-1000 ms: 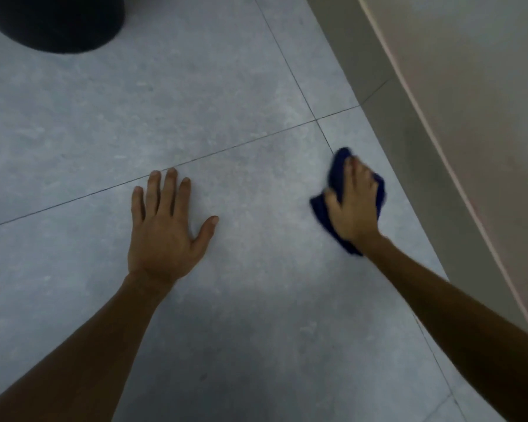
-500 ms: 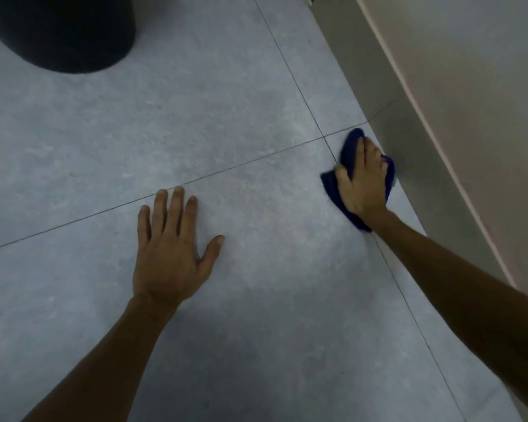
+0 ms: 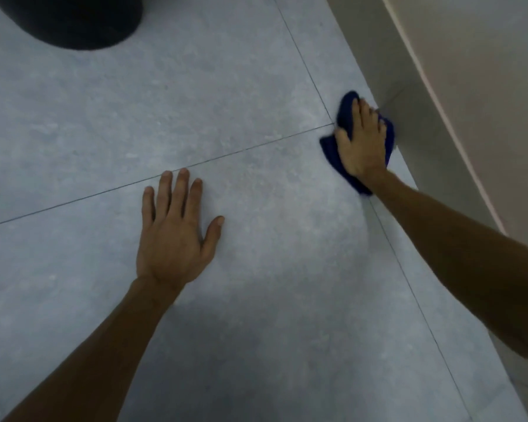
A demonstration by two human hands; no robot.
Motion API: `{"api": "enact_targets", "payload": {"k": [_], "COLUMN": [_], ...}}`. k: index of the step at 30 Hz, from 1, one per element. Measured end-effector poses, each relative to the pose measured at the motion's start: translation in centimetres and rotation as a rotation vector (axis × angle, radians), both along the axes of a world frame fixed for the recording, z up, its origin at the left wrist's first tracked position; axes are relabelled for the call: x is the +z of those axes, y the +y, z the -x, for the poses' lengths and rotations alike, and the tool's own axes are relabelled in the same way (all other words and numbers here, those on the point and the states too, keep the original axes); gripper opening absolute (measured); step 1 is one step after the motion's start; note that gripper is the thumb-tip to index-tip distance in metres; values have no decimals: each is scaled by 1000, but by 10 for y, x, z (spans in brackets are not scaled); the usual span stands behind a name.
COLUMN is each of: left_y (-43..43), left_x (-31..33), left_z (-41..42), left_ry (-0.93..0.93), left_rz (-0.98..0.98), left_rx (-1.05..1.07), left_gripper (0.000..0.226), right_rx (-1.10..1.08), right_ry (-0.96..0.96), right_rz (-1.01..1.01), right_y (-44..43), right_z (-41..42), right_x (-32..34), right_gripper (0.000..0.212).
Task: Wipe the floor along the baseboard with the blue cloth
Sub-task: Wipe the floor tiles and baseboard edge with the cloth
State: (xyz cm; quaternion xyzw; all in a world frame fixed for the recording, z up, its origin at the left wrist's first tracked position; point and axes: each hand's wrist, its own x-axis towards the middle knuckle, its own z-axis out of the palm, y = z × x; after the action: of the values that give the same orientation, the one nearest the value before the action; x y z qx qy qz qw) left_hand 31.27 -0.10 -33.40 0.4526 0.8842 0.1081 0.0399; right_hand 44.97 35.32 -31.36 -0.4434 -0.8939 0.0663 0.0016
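Blue cloth (image 3: 345, 114): bunched on the grey tiled floor (image 3: 226, 86) at the far right, hard against the foot of the baseboard (image 3: 424, 159), pinned under the right hand.

Top left: a black rounded object (image 3: 73, 19), cut off by the frame's edge, standing on the floor well apart from both hands. Too dark to tell what it is.

Centre left: left hand (image 3: 171, 242), palm down, planted flat on the tile at the end of a bare forearm. Fingers (image 3: 182, 190) straight and slightly spread, thumb splayed out to the right, holding nothing. Longest fingertips reaching a thin grout line (image 3: 104, 193) that runs slantwise from the left edge up towards the cloth.

Further right: a second grout line (image 3: 302, 56) dropping from the top edge and meeting the first just at the cloth's left border.

Right: right hand (image 3: 363, 144) laid on top of the cloth, pressing it to the floor. Fingers (image 3: 361, 114) stretched forward and close together, thumb out to the left on the fabric. Cloth showing beyond the fingertips, past the thumb and below the wrist. Outer side of the hand just beside the baseboard, fingertips near a vertical joint in it.

Far right: pale wall (image 3: 485, 86) rising above the baseboard.
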Motion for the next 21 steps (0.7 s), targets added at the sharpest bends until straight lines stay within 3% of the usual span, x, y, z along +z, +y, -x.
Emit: {"api": "enact_targets", "payload": {"k": [3, 5, 10, 13, 15, 17, 19, 21], "left_y": [-1, -1, -1, 0, -1, -1, -1, -1], "left_x": [-2, -2, -1, -2, -3, -3, -4, -4], "left_z": [0, 0, 0, -2, -2, -1, -1, 0], "left_ry": [-6, -17, -31, -15, -8, -5, -9, -15], "left_rz": [-25, -43, -59, -59, -75, -85, -83, -98], "left_rx": [0, 1, 1, 1, 5, 4, 6, 6], "left_gripper": [73, 72, 71, 72, 72, 71, 70, 70], "right_rx": [-75, 23, 453, 206, -60, -169, -47, 216], "right_ry": [-10, -21, -32, -27, -3, 4, -9, -9], "right_rz": [-7, -1, 4, -14, -26, -13, -21, -38], "right_y": [13, -8, -85, -41, -4, 9, -9, -49], "right_z": [64, 78, -41, -66, -26, 26, 55, 35], "right_x": [-2, -4, -11, -6, -3, -1, -1, 0], "right_gripper": [78, 78, 76, 81, 86, 89, 88, 86]}}
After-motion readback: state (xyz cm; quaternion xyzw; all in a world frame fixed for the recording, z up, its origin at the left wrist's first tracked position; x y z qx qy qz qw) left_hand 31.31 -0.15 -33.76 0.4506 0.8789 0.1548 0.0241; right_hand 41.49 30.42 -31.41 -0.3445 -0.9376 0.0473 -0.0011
